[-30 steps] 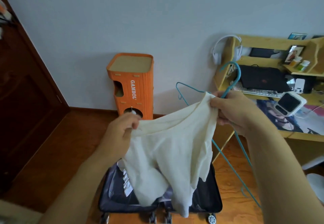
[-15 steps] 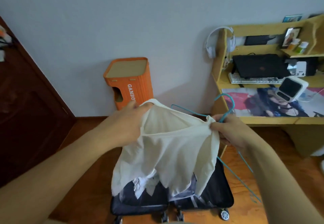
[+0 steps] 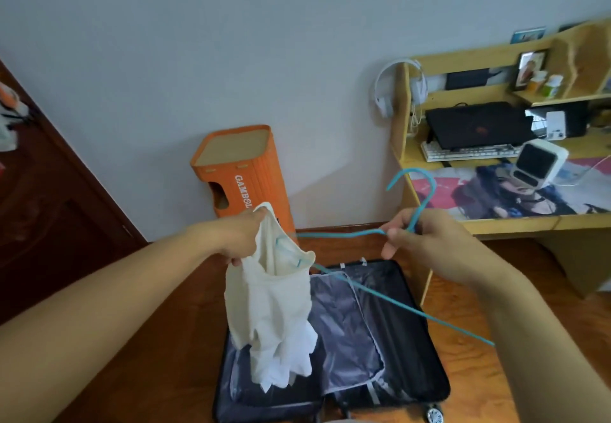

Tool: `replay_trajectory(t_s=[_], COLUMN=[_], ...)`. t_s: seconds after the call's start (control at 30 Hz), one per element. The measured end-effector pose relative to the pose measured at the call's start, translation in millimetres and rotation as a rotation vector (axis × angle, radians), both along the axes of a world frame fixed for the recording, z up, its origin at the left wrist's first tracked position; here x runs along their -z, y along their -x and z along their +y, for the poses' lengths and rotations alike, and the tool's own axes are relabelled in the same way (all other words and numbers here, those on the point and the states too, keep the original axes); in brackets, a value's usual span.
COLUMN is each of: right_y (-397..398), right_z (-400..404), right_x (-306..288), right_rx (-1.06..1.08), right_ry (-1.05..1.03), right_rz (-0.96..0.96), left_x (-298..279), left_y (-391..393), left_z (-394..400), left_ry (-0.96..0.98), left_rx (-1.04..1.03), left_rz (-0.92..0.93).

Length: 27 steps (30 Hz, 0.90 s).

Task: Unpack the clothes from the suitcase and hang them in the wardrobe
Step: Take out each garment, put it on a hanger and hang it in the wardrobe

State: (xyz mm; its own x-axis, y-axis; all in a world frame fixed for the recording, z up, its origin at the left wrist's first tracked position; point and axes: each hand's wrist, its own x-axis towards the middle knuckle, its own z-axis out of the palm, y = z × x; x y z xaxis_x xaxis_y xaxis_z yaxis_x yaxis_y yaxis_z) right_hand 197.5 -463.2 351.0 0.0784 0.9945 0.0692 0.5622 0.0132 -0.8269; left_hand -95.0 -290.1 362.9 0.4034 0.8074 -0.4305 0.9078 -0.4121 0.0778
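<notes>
Two bare hands are reaching forward in the single head-camera view, above an open suitcase on a wooden floor. The left hand [image 3: 243, 239] is gripping the bunched top edge of a cream-white cloth garment [image 3: 272, 307], fingers curled round the fabric, so that the garment is hanging straight down in loose folds over the left half of the suitcase. The right hand [image 3: 421, 240] is pinching a thin teal wire clothes hanger [image 3: 350, 234] at the base of its hook, with thumb and fingers closed round the wire. The hook is curving up above the right hand, in front of the desk edge. One arm of the hanger is running left from the right hand and passing into the garment's opening, where a teal line is showing through the cloth. The hanger's long lower bar is slanting down to the right, crossing over the suitcase and ending beside the right forearm.

The black hard-shell wheeled suitcase [image 3: 406, 353] is lying open on the floor below both hands, its grey lining showing and one wheel visible at the bottom right corner.

An orange ribbed cardboard box with white lettering [image 3: 238, 174] is standing against the pale wall behind the left hand. A light wooden desk with shelves [image 3: 515, 224] is standing at the right, carrying a black laptop [image 3: 476, 125], a white keyboard [image 3: 469, 153] and white headphones [image 3: 396, 87] hanging on its side panel. A dark brown wooden door [image 3: 49, 207] is filling the left edge.
</notes>
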Motion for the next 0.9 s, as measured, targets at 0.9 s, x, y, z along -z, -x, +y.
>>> replay_trajectory(t_s=[0.9], right_y=[63.8], right_z=[47.0], right_x=[-9.2], right_rx=[-0.039], right_ry=[-0.228], right_rz=[0.006], left_x=[-50.2], left_y=[-32.4], left_z=[-70.3], left_ry=[0.069], left_rx=[0.159], left_rz=[-0.677])
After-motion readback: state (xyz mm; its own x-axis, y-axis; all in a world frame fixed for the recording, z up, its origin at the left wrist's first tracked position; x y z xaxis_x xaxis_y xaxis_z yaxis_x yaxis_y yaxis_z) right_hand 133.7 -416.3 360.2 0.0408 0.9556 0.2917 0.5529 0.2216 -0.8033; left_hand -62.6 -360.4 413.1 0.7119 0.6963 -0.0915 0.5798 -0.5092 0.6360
